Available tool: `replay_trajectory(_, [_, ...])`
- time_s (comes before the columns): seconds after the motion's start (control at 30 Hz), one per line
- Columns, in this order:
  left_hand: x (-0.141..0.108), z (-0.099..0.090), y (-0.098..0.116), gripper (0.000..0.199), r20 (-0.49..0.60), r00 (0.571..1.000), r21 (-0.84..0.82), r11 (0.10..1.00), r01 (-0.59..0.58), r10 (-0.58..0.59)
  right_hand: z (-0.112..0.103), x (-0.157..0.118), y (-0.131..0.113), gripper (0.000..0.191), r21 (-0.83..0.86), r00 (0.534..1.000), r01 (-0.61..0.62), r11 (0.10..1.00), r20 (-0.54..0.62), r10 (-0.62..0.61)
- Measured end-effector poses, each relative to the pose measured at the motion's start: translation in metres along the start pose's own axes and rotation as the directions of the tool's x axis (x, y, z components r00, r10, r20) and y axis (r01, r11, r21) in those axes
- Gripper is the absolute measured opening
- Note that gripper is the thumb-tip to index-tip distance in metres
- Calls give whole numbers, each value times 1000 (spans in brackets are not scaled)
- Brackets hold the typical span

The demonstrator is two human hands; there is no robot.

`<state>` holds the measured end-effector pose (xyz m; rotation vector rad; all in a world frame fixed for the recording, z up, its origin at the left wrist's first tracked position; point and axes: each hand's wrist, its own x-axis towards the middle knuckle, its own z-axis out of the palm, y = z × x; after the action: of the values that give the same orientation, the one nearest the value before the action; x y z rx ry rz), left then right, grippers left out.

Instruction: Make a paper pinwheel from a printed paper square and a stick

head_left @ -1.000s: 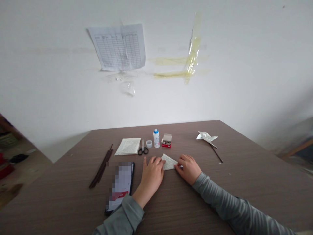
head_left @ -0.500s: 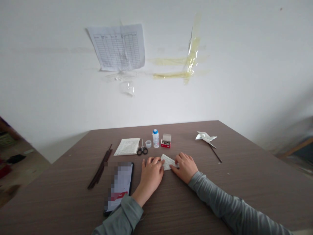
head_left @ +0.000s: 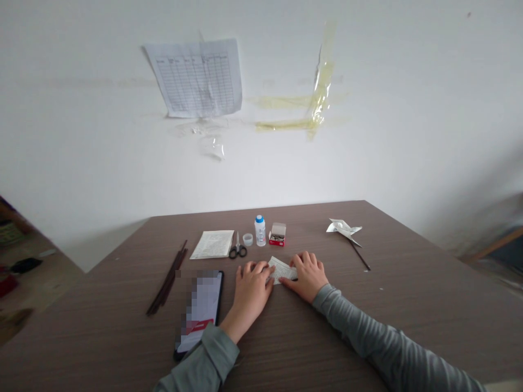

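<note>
A small folded piece of printed paper, roughly triangular, lies on the brown table between my hands. My left hand holds down its left corner with bent fingers, the thumb along its near side. At the right corner, the curled fingers and thumb of my right hand grip the paper, the thumb resting on its near edge. Both corners are partly hidden under my fingers.
Beyond my hands stand black-handled scissors, a small clear cup, a blue-capped bottle and an open red box. Stacked paper, dark sticks and a phone lie left, a paper pinwheel right.
My right thumb has slid a little leftward along the paper's near edge, and the right hand has shifted slightly. The left hand stays almost where it was.
</note>
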<state>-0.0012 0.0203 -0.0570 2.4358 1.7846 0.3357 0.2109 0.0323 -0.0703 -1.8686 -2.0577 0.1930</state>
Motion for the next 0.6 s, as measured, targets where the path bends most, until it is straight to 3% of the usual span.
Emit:
replay_trajectory(0.27, [-1, -4, 3, 51, 27, 999, -34, 999, 31, -30, -6, 3, 24, 41, 35, 999, -33, 999, -30, 34])
replay_trajectory(0.6, [-2, -3, 4, 50, -27, 999, -44, 999, 32, -34, -14, 9, 40, 53, 42, 984, -161, 986, 85, 157])
